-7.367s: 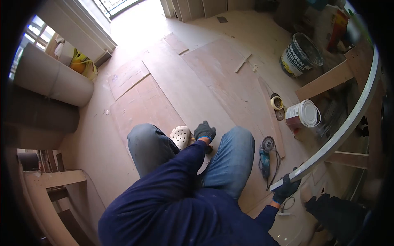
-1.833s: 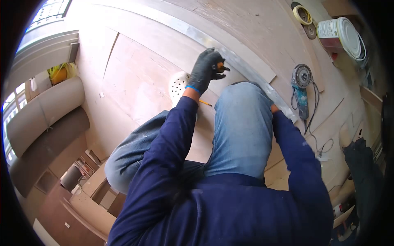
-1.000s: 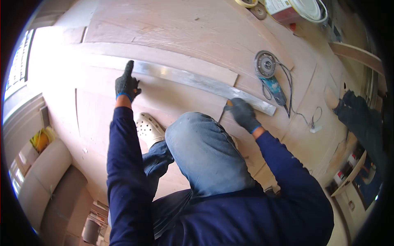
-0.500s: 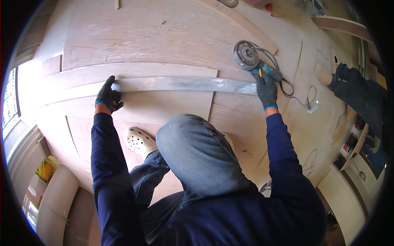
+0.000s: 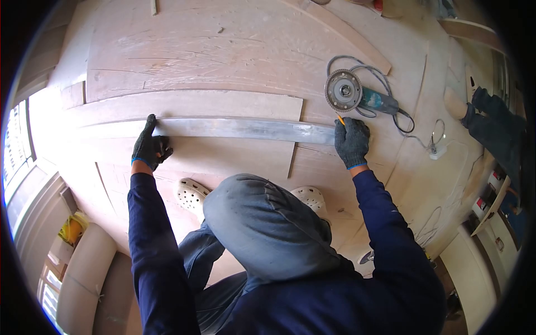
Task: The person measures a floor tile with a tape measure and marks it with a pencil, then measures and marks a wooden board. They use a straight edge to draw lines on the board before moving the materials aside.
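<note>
A long metal straightedge (image 5: pixel 240 128) lies across a pale board (image 5: pixel 223 151) in front of me. My left hand (image 5: pixel 149 146), in a dark glove, grips the straightedge near its left part, thumb over the far edge. At the right end my gloved right hand (image 5: pixel 352 140) is closed round an orange pencil (image 5: pixel 340 119), whose tip points up and away, and it touches the end of the straightedge. Just beyond that hand an angle grinder (image 5: pixel 371 100) with a round disc (image 5: pixel 343 91) rests on the floor sheet.
The grinder's cord (image 5: pixel 410 120) loops right to a white socket block (image 5: pixel 438 152). Another person's dark-trousered legs (image 5: pixel 494 131) are at the right. A curved strip (image 5: pixel 346 33) lies at the top. A rolled sheet (image 5: pixel 84 279) stands lower left.
My right hand has come back from the grinder, which now shows more fully beyond it. The view has shifted slightly. My left hand still grips the straightedge.
</note>
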`<state>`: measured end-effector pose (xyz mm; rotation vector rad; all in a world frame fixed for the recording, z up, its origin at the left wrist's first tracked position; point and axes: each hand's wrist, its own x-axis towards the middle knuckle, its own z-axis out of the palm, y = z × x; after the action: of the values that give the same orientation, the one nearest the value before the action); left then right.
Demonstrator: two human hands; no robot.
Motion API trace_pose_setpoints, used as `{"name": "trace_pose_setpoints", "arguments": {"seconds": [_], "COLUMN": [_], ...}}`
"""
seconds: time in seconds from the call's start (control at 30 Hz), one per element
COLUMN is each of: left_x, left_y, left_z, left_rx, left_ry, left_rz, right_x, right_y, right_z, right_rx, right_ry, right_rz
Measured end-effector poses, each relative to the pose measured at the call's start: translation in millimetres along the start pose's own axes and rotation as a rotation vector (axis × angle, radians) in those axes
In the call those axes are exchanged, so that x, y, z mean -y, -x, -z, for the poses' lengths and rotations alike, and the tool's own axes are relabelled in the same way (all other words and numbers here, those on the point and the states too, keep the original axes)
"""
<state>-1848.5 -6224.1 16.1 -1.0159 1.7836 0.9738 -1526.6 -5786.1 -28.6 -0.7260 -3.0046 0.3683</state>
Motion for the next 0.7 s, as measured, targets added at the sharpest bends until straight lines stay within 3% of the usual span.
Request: {"name": "trace_pose_setpoints", "arguments": {"seconds": [0.17,0.37,0.43,0.7], "left_x": [7.8,12.5,15.5,15.1], "left_y": [1.2,-4.1,4.0,-12.4], "left_z": [-8.2,-0.4,-7.7,0.8], "left_rx": [-0.036,0.106,0.061,0.084], "left_ry": [-0.008,0.104,0.121,0.104], "left_rz": [-0.040,-0.074,-0.219,-0.149], "right_x": [-3.3,0.0,-0.3,-1.8], "right_y": [7.5,6.9,5.2,1.4], "right_z": [-4.1,-3.4,-2.9,-3.0], "right_rx": [-0.012,-0.028,-0.018,-0.015], "right_ry": [-0.004,-0.042,-0.059,-0.020], "right_rz": [0.007,0.026,0.013,0.001]}}
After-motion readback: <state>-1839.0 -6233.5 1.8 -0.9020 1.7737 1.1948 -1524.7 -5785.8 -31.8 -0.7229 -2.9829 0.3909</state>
